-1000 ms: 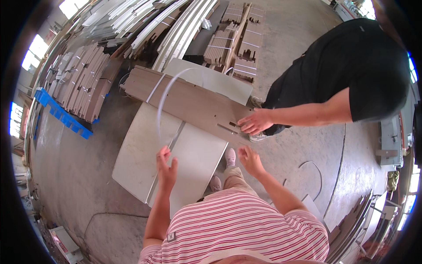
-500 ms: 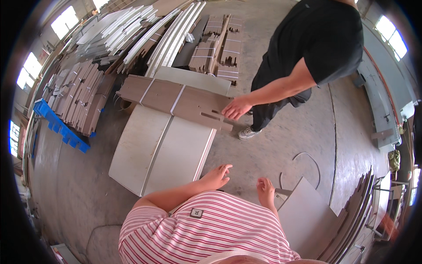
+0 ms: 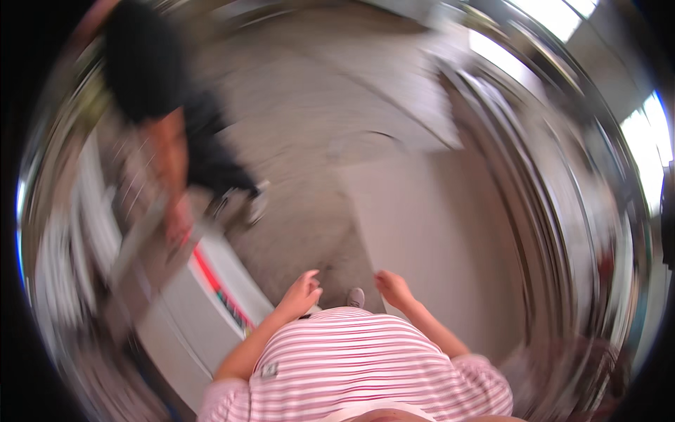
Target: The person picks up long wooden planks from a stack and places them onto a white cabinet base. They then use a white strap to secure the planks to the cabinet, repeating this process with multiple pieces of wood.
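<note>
My left hand (image 3: 301,294) is raised in front of my waist, its thumb and fingers apart and nothing in them. It is nearest to the stack of pale panels (image 3: 184,337) on my left. My right hand (image 3: 394,287) is held over the left edge of a large flat grey sheet (image 3: 429,225). Its fingers look bent but are smeared, and whether they touch the sheet I cannot tell. At the far left, another person (image 3: 151,70) in dark clothes reaches down with a hand (image 3: 178,224) at a blurred brownish bundle (image 3: 137,285) on the panels.
A red strip (image 3: 205,267) with other colours runs along the pale stack's side. Long boards (image 3: 503,169) stand in a row beyond the sheet, at the right. Concrete floor (image 3: 302,105) lies between the person and the sheet. My shoe (image 3: 356,297) shows below my hands.
My view has swung to the right, so the person and the panel stack now sit on the left. The grey sheet fills the right. My right hand now appears over the sheet's edge.
</note>
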Available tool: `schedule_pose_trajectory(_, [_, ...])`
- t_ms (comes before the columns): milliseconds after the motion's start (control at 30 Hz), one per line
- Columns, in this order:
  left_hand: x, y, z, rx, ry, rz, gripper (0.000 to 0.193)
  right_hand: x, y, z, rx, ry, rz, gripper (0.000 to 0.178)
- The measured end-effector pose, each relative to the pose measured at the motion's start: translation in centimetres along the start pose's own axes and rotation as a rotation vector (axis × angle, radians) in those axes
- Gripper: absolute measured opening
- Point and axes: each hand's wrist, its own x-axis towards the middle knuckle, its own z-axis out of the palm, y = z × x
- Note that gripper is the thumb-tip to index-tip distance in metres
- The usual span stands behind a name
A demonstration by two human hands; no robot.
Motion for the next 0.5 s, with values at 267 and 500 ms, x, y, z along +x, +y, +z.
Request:
schedule_pose_trajectory(267, [4.0, -1.1, 2.1, 0.075, -0.429, -0.063, 0.044, -6.8, 3.7, 3.4, 0.182, 0.121, 0.226, 0.023])
schedule_pose_trajectory(500, [5.3, -1.3, 5.4, 0.1, -0.577, -0.085, 0.04, -14.3, 15.3, 9.9, 0.283, 0.416, 0.556, 0.04])
